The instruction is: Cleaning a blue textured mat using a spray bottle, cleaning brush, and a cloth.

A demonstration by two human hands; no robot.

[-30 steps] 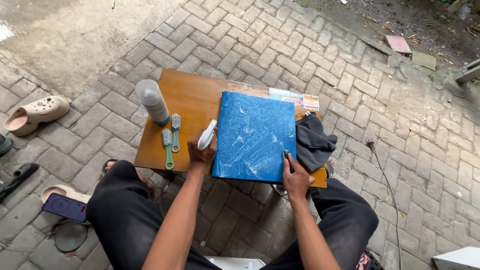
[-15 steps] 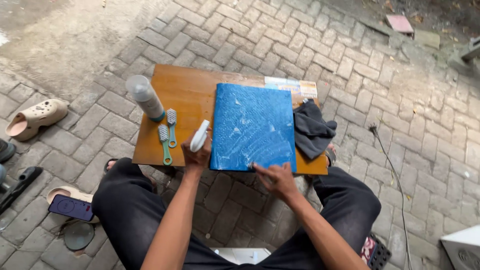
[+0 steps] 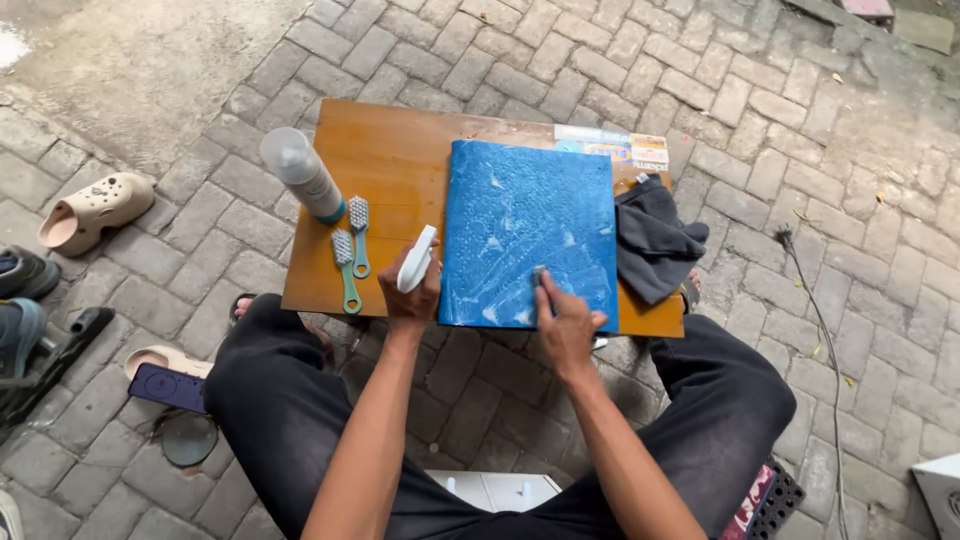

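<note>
The right hand [image 3: 566, 322] has slid back up onto the soapy blue mat [image 3: 528, 230], fingers closed on a small dark scrubber [image 3: 540, 277] at its six o'clock edge; the left hand [image 3: 410, 296] grips a white brush [image 3: 416, 259] at the mat's eight o'clock on the table [image 3: 395, 165].

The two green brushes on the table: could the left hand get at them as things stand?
Probably yes. The green brushes lie uncovered just beside the left hand, nothing between them. But that hand already grips a white spray bottle, so it is not free to grasp.

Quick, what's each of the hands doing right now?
Left hand: closed around a white bottle.
Right hand: pressing a small dark object on the blue mat.
</note>
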